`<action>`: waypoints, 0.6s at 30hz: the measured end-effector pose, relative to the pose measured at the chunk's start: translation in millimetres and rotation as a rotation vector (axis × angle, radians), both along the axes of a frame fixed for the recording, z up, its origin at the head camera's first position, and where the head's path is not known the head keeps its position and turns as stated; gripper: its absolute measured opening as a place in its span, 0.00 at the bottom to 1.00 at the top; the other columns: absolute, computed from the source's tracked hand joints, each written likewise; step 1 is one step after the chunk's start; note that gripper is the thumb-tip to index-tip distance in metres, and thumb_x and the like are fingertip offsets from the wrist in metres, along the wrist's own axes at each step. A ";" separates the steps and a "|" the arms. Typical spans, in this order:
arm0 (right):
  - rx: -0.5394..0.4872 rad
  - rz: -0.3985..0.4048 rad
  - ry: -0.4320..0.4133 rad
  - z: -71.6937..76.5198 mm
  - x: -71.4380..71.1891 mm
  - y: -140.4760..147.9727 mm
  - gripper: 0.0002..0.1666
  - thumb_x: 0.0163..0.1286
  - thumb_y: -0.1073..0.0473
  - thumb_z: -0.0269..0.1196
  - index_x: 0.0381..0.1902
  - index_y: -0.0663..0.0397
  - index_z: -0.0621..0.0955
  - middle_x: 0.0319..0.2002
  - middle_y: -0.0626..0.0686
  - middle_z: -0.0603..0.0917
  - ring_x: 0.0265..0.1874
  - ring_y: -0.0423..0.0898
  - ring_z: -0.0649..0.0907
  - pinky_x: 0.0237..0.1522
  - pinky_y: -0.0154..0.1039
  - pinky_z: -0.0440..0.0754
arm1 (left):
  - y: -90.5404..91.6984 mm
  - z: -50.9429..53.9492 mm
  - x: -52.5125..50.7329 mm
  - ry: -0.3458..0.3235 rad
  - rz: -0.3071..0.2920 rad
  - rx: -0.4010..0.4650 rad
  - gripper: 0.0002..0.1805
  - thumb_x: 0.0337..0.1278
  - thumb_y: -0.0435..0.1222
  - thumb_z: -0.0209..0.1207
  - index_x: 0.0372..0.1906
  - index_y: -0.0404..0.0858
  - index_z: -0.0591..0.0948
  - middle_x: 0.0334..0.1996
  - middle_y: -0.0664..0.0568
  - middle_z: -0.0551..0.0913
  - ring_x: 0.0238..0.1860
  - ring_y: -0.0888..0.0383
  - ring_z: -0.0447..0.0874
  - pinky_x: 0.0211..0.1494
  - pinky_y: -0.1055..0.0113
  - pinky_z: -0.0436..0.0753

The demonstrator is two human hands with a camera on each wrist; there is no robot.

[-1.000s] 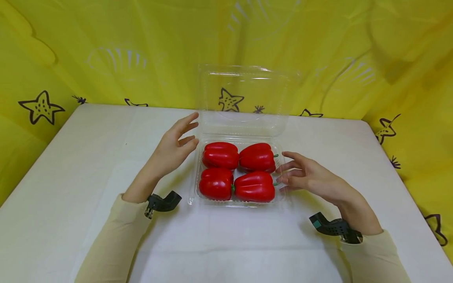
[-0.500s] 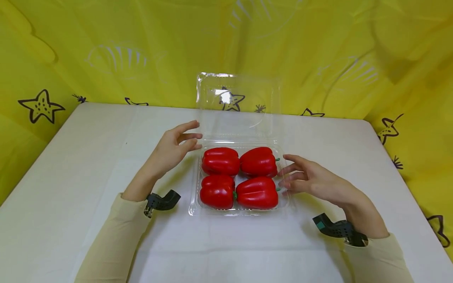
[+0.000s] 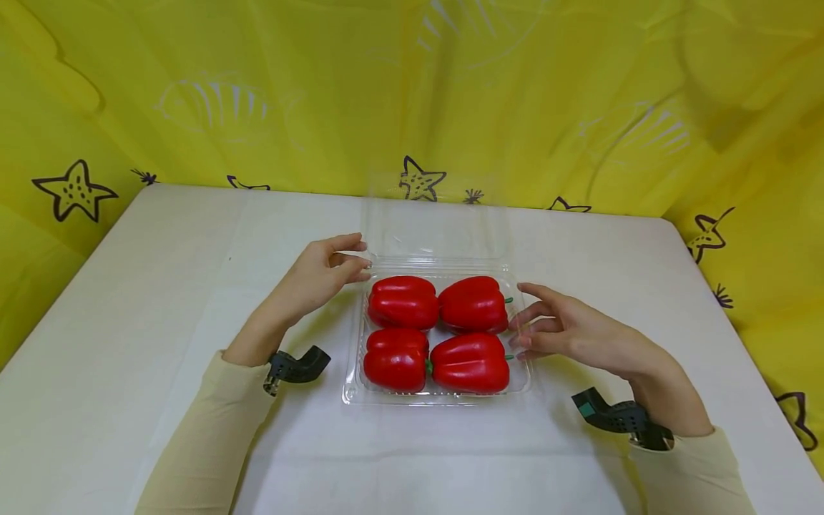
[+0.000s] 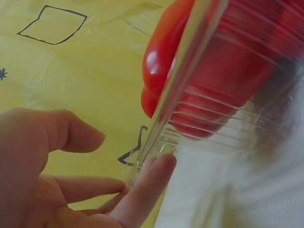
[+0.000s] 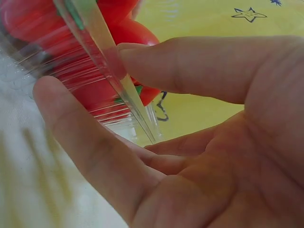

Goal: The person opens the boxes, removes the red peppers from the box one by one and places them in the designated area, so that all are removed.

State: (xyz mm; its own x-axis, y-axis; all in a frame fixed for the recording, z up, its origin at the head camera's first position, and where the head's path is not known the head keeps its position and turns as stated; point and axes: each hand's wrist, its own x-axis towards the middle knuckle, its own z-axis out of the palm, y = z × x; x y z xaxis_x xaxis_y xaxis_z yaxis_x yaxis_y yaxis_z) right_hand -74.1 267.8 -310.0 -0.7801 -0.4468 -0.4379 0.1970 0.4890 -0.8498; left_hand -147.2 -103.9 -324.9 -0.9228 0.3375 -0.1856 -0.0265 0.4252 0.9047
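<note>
1. Clear container (image 3: 350,386), hinged, one: sited between the fingertips of both hands, side rims at the finger ends; whether its base touches the table (image 3: 161,286) cannot be told
2. Red peppers (image 3: 403,303), four, laid on their sides in two rows of two: inward of the fingertips, inside the container; the two nearer the right fingers point green stems toward them
3. Lid (image 3: 438,232), see-through, standing open: rising from the hinge, beyond the fingertips
4. Handling note, as judged: both sides best borne evenly, tray level, so that the peppers do not roll toward either set of fingers; thin rim likely to flex, hence a light hold, with finger support beneath it; lid best left free of the fingers
5. Left hand (image 3: 322,270): reaching in from the side, wrist lower than the fingers in the head view; fingers spread, thumb apart from the rim, one fingertip against the rim's corner in the left wrist view
6. Right hand (image 3: 573,325): set opposite, palm turned inward; thumb and fingers pinching the container's side rim, one finger reaching below the ribbed wall
7. Wrist mounts (image 3: 297,365), black, two: behind the fingers, one on each wrist, just past the pale sleeves (image 3: 202,436)
</note>
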 end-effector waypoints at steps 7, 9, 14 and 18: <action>0.080 0.047 0.025 3.1 2.4 -1.5 0.53 0.68 0.56 0.65 0.79 0.59 0.45 0.61 0.64 0.75 0.51 0.51 0.84 0.53 0.39 0.85 | -1.1 -2.8 -1.0 -0.034 -0.030 -0.038 0.32 0.72 0.39 0.51 0.75 0.32 0.61 0.68 0.42 0.73 0.51 0.49 0.87 0.66 0.54 0.78; 0.080 0.054 0.025 3.4 2.7 -1.7 0.54 0.68 0.55 0.65 0.78 0.60 0.45 0.61 0.65 0.75 0.51 0.51 0.84 0.53 0.39 0.85 | -1.7 -2.4 -1.2 -0.032 -0.043 -0.043 0.31 0.72 0.39 0.50 0.74 0.31 0.61 0.68 0.41 0.73 0.52 0.48 0.87 0.66 0.54 0.78; 0.028 0.041 0.016 1.3 1.9 -1.9 0.53 0.69 0.59 0.64 0.79 0.61 0.43 0.61 0.68 0.73 0.49 0.53 0.86 0.51 0.39 0.86 | -1.3 0.5 0.7 0.021 -0.053 -0.103 0.32 0.73 0.40 0.49 0.75 0.31 0.60 0.70 0.42 0.71 0.60 0.46 0.81 0.65 0.51 0.79; 0.003 0.032 0.005 -0.2 2.0 -4.2 0.53 0.70 0.60 0.63 0.79 0.60 0.43 0.61 0.69 0.72 0.49 0.54 0.86 0.51 0.40 0.86 | -0.9 0.9 3.1 0.080 -0.047 -0.178 0.32 0.72 0.41 0.49 0.75 0.33 0.60 0.71 0.42 0.70 0.67 0.44 0.73 0.62 0.49 0.81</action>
State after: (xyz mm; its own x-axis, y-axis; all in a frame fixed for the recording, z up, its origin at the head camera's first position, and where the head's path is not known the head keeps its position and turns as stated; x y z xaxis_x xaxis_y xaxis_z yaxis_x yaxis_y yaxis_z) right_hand -72.1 263.6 -310.1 -0.7675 -0.4706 -0.4352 0.1766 0.4975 -0.8493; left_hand -144.1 -104.8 -324.0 -0.9211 0.3488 -0.1730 0.0662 0.5781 0.8133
